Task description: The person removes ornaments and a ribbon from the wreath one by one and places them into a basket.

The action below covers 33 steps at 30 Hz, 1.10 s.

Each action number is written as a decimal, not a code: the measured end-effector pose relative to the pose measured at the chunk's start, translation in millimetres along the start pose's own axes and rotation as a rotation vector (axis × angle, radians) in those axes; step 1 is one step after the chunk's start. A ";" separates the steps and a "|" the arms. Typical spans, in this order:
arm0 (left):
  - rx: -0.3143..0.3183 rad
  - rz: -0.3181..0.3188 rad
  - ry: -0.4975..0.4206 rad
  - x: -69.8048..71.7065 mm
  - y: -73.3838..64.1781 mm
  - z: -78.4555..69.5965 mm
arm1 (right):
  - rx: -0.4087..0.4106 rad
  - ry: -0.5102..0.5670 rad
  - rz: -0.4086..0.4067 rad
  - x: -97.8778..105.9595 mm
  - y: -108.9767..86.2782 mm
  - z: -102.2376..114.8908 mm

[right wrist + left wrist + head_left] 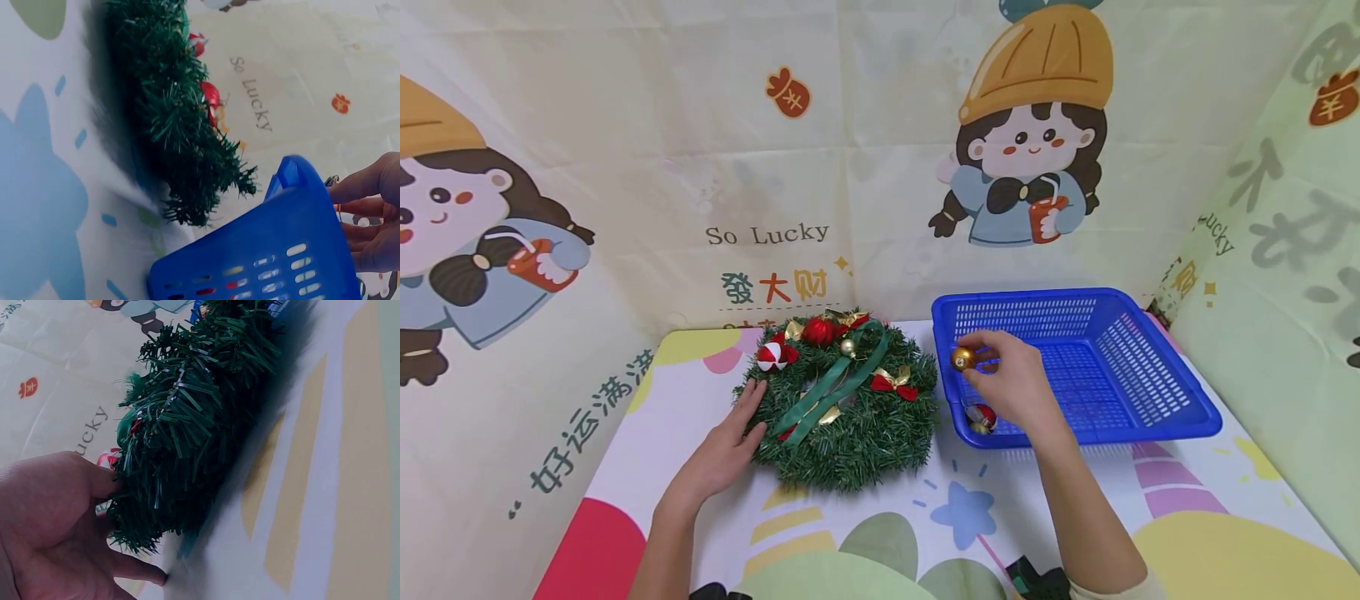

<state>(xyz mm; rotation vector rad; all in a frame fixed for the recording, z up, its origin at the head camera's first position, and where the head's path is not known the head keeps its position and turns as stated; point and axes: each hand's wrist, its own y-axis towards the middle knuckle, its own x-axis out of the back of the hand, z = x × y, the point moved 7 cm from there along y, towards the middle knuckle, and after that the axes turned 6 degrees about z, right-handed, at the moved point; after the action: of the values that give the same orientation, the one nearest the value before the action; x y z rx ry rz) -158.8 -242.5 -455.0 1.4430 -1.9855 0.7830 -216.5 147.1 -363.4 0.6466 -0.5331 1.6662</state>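
Note:
A green wreath (865,433) lies on the table, trimmed with a red ball ornament (821,332), a red-and-white ball (771,356), red and gold bows (895,384) and a looped green ribbon (827,392). My left hand (724,450) rests at the wreath's left side with fingers extended; the left wrist view shows its fingers (140,569) against the needles. Over the left rim of the blue basket (1150,429), my right hand (1011,379) pinches a gold ball ornament (962,358). The basket wall hides most of that ornament in the right wrist view.
Below the right hand, a red ornament (983,417) and other small pieces lie in the basket's near left corner. The basket stands right of the wreath on a patterned tablecloth (820,533). Printed cloth walls (887,192) rise behind and at the sides.

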 end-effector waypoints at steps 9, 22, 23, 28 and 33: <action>0.008 0.002 0.007 -0.4 0.0 0.1 | -0.043 -0.004 0.006 6.6 1.8 -17.3; 0.021 0.020 0.003 -1.2 -1.1 0.1 | -0.081 -0.040 0.035 5.8 6.1 -32.1; 0.020 0.019 0.003 -0.8 -1.2 -0.3 | -0.079 -0.045 0.036 5.5 6.6 -33.2; 0.010 0.011 0.006 -0.3 -1.3 -1.0 | -0.074 -0.068 0.054 2.0 9.6 -38.2; 0.007 0.009 0.007 -0.5 -0.8 -0.4 | -0.058 -0.092 0.095 -6.6 13.7 -42.6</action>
<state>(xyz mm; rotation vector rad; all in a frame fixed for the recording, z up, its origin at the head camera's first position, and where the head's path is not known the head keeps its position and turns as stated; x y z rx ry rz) -157.9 -242.1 -455.0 1.4342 -1.9875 0.7989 -234.4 168.0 -399.3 0.6667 -0.6842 1.7091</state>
